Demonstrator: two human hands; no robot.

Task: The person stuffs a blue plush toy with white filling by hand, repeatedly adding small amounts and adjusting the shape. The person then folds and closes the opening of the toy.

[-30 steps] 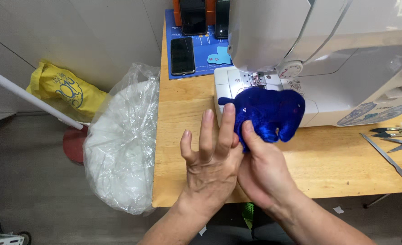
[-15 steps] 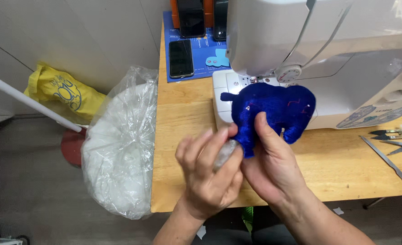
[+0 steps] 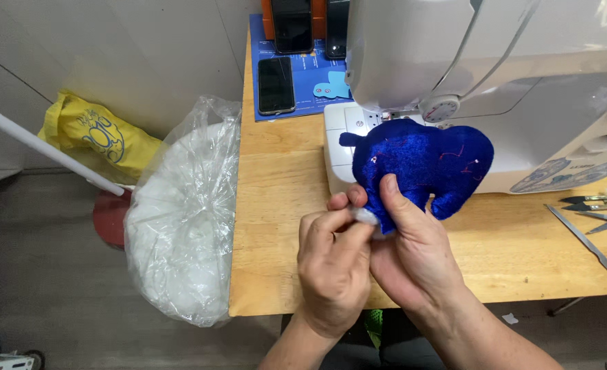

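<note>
A shiny blue stuffed fabric toy point(image 3: 423, 163), shaped like an animal, is held up in front of a white sewing machine point(image 3: 495, 82). My right hand point(image 3: 413, 250) grips its lower left edge, thumb on top. My left hand point(image 3: 334, 264) pinches a small tuft of white stuffing point(image 3: 366, 216) against the toy's bottom edge, right beside my right thumb. Both hands hover over the wooden table point(image 3: 283, 205).
A big clear plastic bag of white stuffing point(image 3: 180, 226) leans at the table's left edge. A phone point(image 3: 276, 85) lies on a blue mat point(image 3: 310, 75) at the back. Metal tweezers point(image 3: 588, 236) and snips point(image 3: 601, 205) lie at the right. A yellow bag point(image 3: 98, 137) sits on the floor.
My left hand went from flat and spread to fingers pinched on a tuft of stuffing at the toy's edge. The toy has been lifted and turned, showing its full shape.
</note>
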